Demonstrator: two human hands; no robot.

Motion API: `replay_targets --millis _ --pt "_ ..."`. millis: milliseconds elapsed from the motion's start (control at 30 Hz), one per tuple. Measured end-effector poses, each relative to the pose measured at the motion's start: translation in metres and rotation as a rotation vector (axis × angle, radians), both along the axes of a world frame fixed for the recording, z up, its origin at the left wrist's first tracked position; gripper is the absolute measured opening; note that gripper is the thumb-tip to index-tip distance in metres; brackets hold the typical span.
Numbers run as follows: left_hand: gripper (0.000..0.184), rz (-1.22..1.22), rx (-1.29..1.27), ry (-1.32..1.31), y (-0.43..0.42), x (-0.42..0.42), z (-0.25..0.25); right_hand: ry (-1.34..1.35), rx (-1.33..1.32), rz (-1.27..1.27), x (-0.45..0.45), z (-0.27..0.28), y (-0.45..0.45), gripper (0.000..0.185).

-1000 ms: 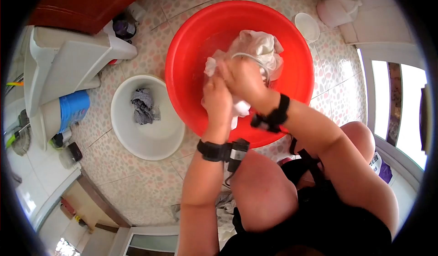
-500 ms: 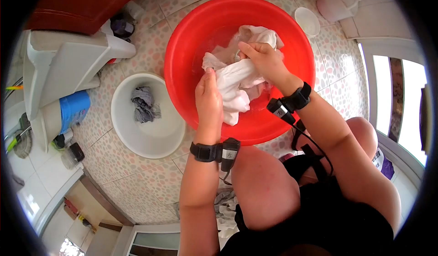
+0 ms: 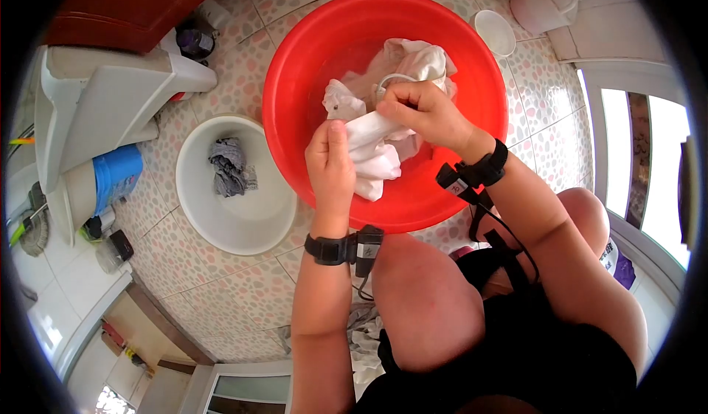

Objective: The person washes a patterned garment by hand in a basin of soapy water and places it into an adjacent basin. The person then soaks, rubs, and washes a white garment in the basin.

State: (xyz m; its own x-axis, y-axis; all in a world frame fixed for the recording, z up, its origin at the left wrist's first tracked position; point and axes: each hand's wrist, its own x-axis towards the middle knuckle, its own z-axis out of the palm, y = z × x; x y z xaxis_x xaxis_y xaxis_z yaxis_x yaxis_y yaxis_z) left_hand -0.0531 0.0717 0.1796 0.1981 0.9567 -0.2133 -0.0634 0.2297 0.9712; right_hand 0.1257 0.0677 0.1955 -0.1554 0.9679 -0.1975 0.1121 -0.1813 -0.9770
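Observation:
A wet white garment (image 3: pixel 375 154) hangs between my two hands over a big red basin (image 3: pixel 295 67). My left hand (image 3: pixel 330 159) grips its left edge, thumb on top. My right hand (image 3: pixel 428 115) is closed on the cloth farther right, fingers curled in a pinch. A whitish cord or strap loops out beside the right fingers. More of the white cloth lies bunched in the basin behind my hands, in shallow water. What is under my fingers is hidden.
Left of the red basin stands a white basin (image 3: pixel 193 207) holding a grey wrung cloth (image 3: pixel 230 167). A small white bowl (image 3: pixel 495 33) and a whitish jug (image 3: pixel 546 7) are at the back right. A blue container (image 3: pixel 118 180) stands left. Cloth (image 3: pixel 365 340) lies by my knee.
My right hand has come down and left, nearer to my left hand, and its fingers have curled in. The cord now shows more clearly. The view has shifted slightly.

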Motion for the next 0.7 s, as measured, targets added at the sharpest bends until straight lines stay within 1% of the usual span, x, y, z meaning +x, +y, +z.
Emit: replay_targets --millis 67,100,167,200,233,267,333,367,400,433,467,533,567,600,667,700 --pt "0.033 0.007 -0.005 -0.026 0.000 0.000 -0.003 -0.048 0.077 -0.094 -0.004 -0.002 -0.001 0.026" --pt "0.033 -0.033 -0.014 -0.048 0.002 -0.001 -0.005 -0.048 0.076 -0.092 -0.006 -0.002 -0.002 0.026" --pt "0.033 -0.067 -0.023 -0.068 0.006 0.000 -0.006 -0.274 0.175 -0.205 -0.016 -0.001 -0.007 0.023" --pt "0.033 -0.004 -0.126 -0.048 0.010 0.003 -0.004 -0.273 0.177 -0.201 -0.025 0.000 -0.012 0.023" --pt "0.033 0.059 -0.229 -0.028 0.012 0.006 -0.004 -0.403 0.311 -0.149 -0.036 0.001 -0.019 0.022" --pt "0.033 0.062 -0.229 -0.028 0.010 0.011 -0.006 -0.533 0.445 -0.096 -0.046 0.000 -0.025 0.021" --pt "0.035 0.233 -0.313 -0.250 -0.001 0.027 -0.014 -0.540 0.458 -0.084 -0.050 -0.006 -0.017 0.024" --pt "0.038 0.138 -0.128 -0.041 -0.013 0.034 -0.028 -0.656 0.430 -0.174 -0.042 -0.010 0.001 0.023" --pt "0.042 0.102 -0.165 0.079 -0.015 0.043 -0.009 -0.774 0.401 -0.265 -0.037 -0.013 0.012 0.023" --pt "0.042 0.061 -0.178 0.140 -0.010 0.039 -0.005 -0.723 0.255 -0.334 -0.040 -0.014 0.015 0.025" --pt "0.043 0.021 -0.186 0.193 0.000 0.034 -0.004 -0.731 0.256 -0.336 -0.046 -0.014 0.009 0.025" --pt "0.045 0.153 -0.423 -0.277 0.020 0.027 -0.003 -0.730 0.564 -0.226 -0.063 -0.014 -0.010 0.029" --pt "0.045 0.179 -0.417 -0.283 0.019 0.026 -0.008 -0.724 0.581 -0.222 -0.062 -0.019 -0.009 0.030" --pt "0.045 0.177 -0.413 -0.278 0.015 0.030 -0.008 -0.719 0.584 -0.227 -0.055 -0.021 0.002 0.030" --pt "0.045 0.051 -0.165 0.074 0.000 0.042 -0.007 -0.767 0.505 -0.339 -0.038 -0.019 0.024 0.029" --pt "0.045 0.049 -0.166 0.069 0.003 0.041 -0.010 -0.697 0.266 -0.349 -0.040 -0.016 0.025 0.030"
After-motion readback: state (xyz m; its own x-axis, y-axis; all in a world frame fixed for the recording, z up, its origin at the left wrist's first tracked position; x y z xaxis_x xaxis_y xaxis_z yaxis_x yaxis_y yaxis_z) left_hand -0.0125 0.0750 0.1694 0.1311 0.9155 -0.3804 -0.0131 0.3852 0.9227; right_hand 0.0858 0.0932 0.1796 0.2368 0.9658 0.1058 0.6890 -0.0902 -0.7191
